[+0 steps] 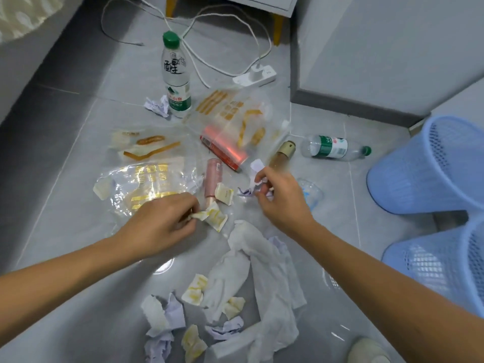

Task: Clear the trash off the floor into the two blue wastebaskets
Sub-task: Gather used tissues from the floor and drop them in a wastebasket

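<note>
Trash lies spread over the grey tiled floor. Toward the floor's left side, two clear plastic bags with gold print lie flat. My left hand is just right of them, fingers curled and pinching a small yellow-stained wrapper near the floor's middle. Beyond it, toward the far edge, an upright water bottle with a green cap stands beside a crumpled white paper. A pink tube lies just beyond the wrapper, and a red box lies partly under another clear bag. At the near edge, white tissues and crumpled paper scraps lie in a heap. My right hand is right of centre, fingers curled and pinching a torn white paper scrap, raised slightly off the tiles. Farther right, a second water bottle lies on its side. At the floor's right edge, the two blue wastebaskets lie tipped over, mouths toward the right.
</note>
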`<state>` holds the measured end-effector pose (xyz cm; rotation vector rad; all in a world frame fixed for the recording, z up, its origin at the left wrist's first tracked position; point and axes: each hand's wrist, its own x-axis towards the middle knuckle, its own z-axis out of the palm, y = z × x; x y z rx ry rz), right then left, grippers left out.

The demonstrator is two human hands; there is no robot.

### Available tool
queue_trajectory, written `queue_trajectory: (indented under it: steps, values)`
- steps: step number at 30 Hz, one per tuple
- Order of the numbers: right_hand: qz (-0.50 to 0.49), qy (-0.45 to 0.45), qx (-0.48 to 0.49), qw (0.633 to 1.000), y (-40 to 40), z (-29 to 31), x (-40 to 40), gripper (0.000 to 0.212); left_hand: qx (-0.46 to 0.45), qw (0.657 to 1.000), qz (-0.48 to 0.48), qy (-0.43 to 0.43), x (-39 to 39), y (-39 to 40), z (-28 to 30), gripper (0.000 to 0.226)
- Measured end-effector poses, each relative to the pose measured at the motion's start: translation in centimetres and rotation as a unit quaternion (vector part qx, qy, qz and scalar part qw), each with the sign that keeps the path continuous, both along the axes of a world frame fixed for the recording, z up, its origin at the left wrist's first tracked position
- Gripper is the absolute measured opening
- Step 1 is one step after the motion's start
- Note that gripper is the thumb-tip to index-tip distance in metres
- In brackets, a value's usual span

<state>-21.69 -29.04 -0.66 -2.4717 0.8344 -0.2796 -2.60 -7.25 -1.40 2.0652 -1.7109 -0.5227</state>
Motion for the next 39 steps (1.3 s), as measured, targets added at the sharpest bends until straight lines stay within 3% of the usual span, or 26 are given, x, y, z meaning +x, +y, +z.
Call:
queue_trajectory:
  steps: [8,15,19,22,24,27,30,34,39]
  values:
    - [-0.197,-0.108,-0.038,0.974,-5.4,8.4,-11.8,0.022,-0.128,0.980,-0.143,0.050,-8.4,-18.5,7.9,0.007]
    - [-0.443,-0.170,-0.136,0.870,-9.1,14.8,-27.7,0.021,-0.206,0.946,-0.238,0.084,-23.3,-30.7,13.2,0.004]
    - [-0.520,-0.121,-0.162,0.830,-7.6,15.1,-35.2,0.021,-0.161,0.935,-0.306,0.085,-32.3,-33.6,14.8,0.010]
    - [-0.531,0.000,-0.095,0.842,-6.4,13.6,-37.0,0.046,-0.077,0.937,-0.341,0.021,-35.8,-34.2,14.9,0.035]
    - [-0.541,0.022,-0.093,0.835,-6.1,13.1,-36.4,0.059,-0.061,0.939,-0.337,0.021,-35.8,-34.0,14.8,0.049]
    - [-0.524,-0.024,-0.146,0.839,-6.2,13.0,-33.9,0.054,-0.106,0.945,-0.308,0.036,-32.3,-32.7,14.7,0.039]
    - [-0.452,-0.065,-0.169,0.873,-6.8,12.9,-29.3,0.044,-0.123,0.958,-0.257,0.031,-25.2,-30.0,13.8,0.028]
    - [-0.340,-0.128,-0.102,0.926,-6.2,10.9,-20.6,0.037,-0.064,0.985,-0.162,-0.001,-14.2,-24.6,11.2,0.022]
    - [-0.182,-0.078,-0.009,0.980,-2.7,5.9,-10.6,0.031,-0.003,0.999,-0.038,-0.008,-3.9,-15.3,7.9,0.016]
